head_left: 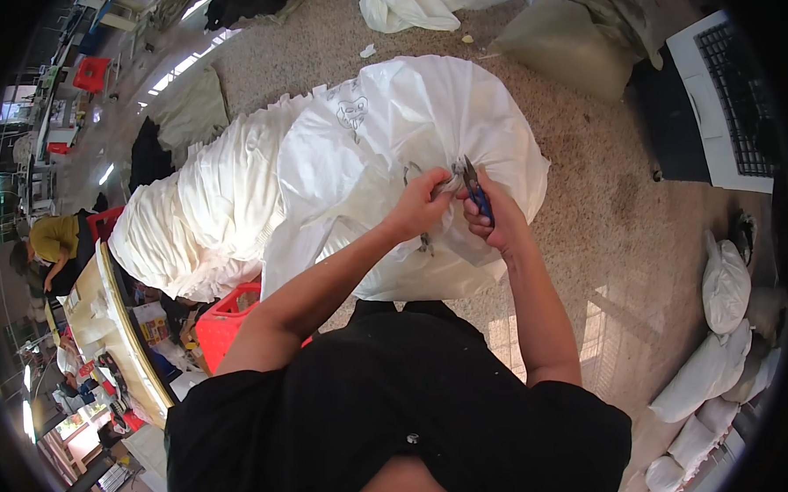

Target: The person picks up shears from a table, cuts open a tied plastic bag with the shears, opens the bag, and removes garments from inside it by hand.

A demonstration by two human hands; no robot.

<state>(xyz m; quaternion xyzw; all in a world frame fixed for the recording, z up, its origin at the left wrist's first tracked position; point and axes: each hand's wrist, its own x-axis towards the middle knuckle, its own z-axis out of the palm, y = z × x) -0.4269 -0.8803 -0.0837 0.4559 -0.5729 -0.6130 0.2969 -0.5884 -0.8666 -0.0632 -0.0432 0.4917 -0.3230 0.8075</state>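
A large white sack (484, 92) lies in front of me, bulging, with a dark hand-drawn mark near its far left side. My right hand (502, 224) is closed around blue-handled snips (480, 200), their dark blades pointing away from me over the sack. Just left of the blades, my left hand (419, 208) pinches a greyish strip at the sack's gathered part. Whether the blades touch that strip I cannot tell. Dark loose bits of cord or cloth (425, 243) show beneath my left hand.
White piled fabric (224, 187) adjoins the sack on the left, with a red plastic crate (230, 319) below it. An olive sack (570, 40) stands at far right, near a white slatted object (722, 100). White bags (703, 378) line the right. A person (55, 243) bends at far left.
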